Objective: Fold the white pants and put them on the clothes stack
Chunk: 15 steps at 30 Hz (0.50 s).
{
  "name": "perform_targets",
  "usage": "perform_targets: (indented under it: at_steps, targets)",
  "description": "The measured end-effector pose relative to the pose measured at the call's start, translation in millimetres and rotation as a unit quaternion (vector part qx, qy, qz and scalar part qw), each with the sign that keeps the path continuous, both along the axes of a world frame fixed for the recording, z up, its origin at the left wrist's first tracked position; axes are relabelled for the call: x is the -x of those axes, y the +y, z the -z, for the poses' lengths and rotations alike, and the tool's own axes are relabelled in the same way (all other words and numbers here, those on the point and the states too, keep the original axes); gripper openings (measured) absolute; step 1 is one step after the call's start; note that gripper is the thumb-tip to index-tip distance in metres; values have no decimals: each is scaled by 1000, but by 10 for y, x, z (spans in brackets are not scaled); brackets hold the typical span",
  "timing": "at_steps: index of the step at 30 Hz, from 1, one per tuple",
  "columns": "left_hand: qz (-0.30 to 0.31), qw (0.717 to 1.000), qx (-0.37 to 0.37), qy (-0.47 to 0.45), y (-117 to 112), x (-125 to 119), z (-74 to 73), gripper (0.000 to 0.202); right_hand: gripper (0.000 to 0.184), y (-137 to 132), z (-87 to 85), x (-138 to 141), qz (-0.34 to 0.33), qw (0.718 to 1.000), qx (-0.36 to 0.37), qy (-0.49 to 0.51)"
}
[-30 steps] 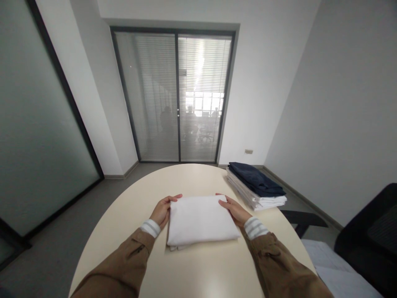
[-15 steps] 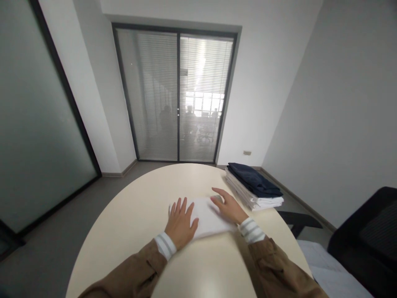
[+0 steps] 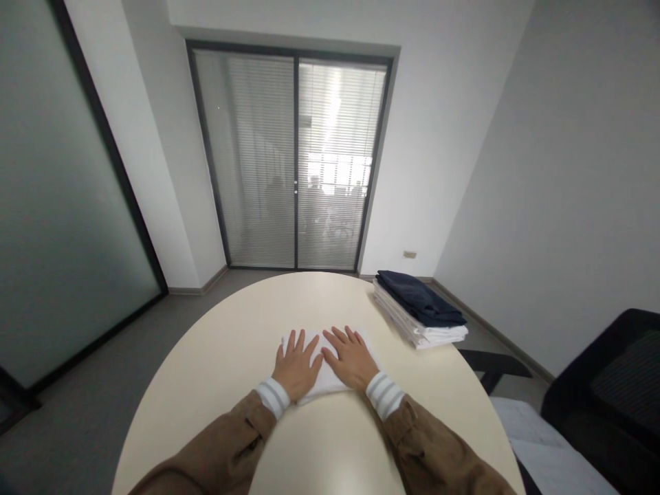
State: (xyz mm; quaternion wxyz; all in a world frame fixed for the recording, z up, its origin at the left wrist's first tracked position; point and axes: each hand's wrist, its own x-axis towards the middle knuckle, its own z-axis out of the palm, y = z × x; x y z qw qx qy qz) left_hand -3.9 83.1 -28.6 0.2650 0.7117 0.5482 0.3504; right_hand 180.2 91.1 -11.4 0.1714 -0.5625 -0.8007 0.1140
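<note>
A folded white cloth (image 3: 326, 377) lies on the round cream table (image 3: 227, 364) in front of me. My left hand (image 3: 297, 364) rests flat on its left part, fingers stretched out and slightly spread. My right hand (image 3: 351, 358) lies flat on the right part, fingers also stretched out. Both palms press down on the cloth and hold nothing. The hands sit side by side and cover most of the cloth; only its edges and a strip between them show. Brown sleeves with striped grey-white cuffs cover my wrists.
A stack of folded garments (image 3: 420, 314), dark navy on top of white ones, sits at the table's far right edge. A dark chair (image 3: 598, 405) stands to the right. Glass doors with blinds (image 3: 293, 158) lie beyond the table.
The cloth went from a wide fold held at both sides to a smaller one. My left hand moved onto it, then my right hand came in beside it and flattened down.
</note>
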Motion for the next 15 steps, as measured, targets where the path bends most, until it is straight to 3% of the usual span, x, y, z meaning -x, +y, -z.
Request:
perform_targets:
  at_steps: [3, 7, 9, 12, 15]
  targets:
    - [-6, 1000, 0, 10, 47, 25, -7, 56, 60, -26, -20, 10, 27, 1000, -15, -3]
    - [-64, 998, -4, 21, 98, 99, 31, 54, 67, -32, -33, -50, 190, 982, -10, 3]
    - [-100, 994, -10, 36, 133, 174, 56, 54, 71, -10, -23, -118, 240, 970, 10, 18]
    - [-115, 993, -25, 26, 207, 320, 69, 47, 70, 46, 28, -243, 220, 974, 6, 59]
    - [-101, 992, -24, -75, 287, 442, 38, 39, 64, 121, 109, -364, 184, 973, -27, 139]
